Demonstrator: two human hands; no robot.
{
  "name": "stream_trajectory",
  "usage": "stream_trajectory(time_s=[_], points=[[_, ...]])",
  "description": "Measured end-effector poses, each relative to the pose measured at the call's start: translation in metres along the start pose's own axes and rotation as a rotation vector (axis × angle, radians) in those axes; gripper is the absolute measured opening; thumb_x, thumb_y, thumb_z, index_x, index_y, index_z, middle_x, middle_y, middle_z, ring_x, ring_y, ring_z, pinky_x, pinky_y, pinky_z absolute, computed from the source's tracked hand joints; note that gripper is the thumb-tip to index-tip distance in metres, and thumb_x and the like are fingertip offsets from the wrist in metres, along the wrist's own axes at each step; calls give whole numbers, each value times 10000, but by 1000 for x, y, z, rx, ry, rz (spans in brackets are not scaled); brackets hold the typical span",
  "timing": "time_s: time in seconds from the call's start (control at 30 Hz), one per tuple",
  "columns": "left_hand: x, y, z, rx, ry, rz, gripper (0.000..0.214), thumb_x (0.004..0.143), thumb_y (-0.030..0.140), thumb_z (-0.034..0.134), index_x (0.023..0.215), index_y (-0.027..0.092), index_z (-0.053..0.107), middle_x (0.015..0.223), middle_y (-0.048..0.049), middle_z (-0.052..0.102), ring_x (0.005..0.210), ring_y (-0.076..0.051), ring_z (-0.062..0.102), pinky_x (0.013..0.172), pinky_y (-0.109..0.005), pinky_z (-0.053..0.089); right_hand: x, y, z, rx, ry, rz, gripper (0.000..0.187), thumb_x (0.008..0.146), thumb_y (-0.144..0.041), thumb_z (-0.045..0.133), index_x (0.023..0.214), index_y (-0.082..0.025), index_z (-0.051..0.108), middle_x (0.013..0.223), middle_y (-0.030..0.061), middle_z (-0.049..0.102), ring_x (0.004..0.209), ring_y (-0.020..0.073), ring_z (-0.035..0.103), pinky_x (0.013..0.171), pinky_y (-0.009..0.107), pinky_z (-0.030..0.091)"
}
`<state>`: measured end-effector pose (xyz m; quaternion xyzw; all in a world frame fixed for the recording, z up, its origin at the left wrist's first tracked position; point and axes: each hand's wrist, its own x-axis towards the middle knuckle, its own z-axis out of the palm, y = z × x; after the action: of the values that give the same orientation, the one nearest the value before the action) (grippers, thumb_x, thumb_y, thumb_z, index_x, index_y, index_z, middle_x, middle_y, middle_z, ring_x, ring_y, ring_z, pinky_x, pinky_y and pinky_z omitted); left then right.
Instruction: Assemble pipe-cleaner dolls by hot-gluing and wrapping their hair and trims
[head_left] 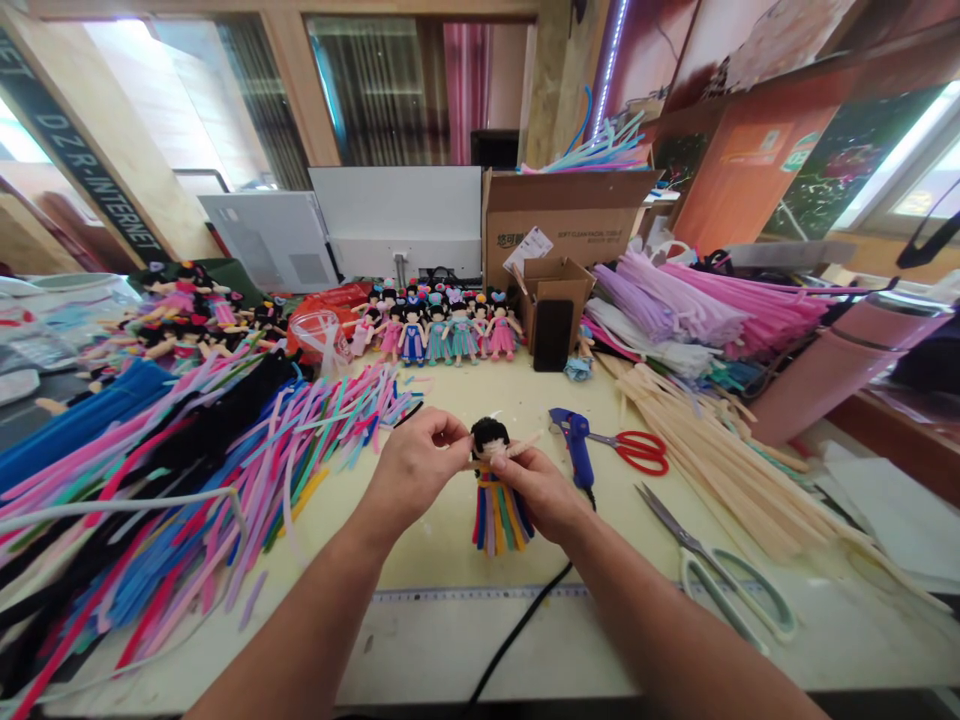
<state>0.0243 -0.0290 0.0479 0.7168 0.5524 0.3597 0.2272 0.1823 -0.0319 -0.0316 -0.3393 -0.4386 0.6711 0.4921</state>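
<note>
A small pipe-cleaner doll with black hair and a striped skirt of red, blue, purple, green and yellow is held upright above the table. My right hand grips its body from the right, thumb near the neck. My left hand is closed at the left side of the head, fingertips pinched against the hair. A short black strip sticks up behind the left hand; whether the fingers hold it I cannot tell. Right of the doll lies a blue glue gun, its black cord running down to the table's front edge.
Red-handled scissors and larger pale-green-handled scissors lie at the right. Loose colored pipe cleaners cover the left. Finished dolls stand at the back beside a phone. Beige stems and a pink bottle are farther right.
</note>
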Motion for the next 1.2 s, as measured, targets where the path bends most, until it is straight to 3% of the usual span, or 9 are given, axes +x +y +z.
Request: stream_trajectory(time_s=[0.43, 0.63, 1.2], points=[[2, -3, 4, -39, 9, 16, 97, 681, 257, 557, 608, 201, 588, 633, 8, 601, 665, -166, 563, 625, -282, 438, 0, -3, 3, 75, -3, 21, 401, 568, -480, 825, 800, -176, 704, 762, 9, 638, 681, 142, 538, 653, 249, 422], [1, -6, -5, -166, 5, -47, 167, 726, 343, 568, 686, 191, 623, 643, 16, 593, 610, -149, 532, 581, -274, 434, -2, -3, 4, 132, 30, 52, 400, 558, -486, 832, 759, -171, 690, 731, 10, 636, 680, 146, 555, 639, 251, 431], [-1, -3, 3, -75, 0, -19, 104, 676, 261, 533, 604, 194, 567, 628, 15, 571, 631, -152, 531, 596, -275, 406, 0, 0, 2, 67, -4, 20, 400, 571, -481, 827, 785, -171, 692, 731, -4, 623, 653, 127, 516, 629, 240, 392]])
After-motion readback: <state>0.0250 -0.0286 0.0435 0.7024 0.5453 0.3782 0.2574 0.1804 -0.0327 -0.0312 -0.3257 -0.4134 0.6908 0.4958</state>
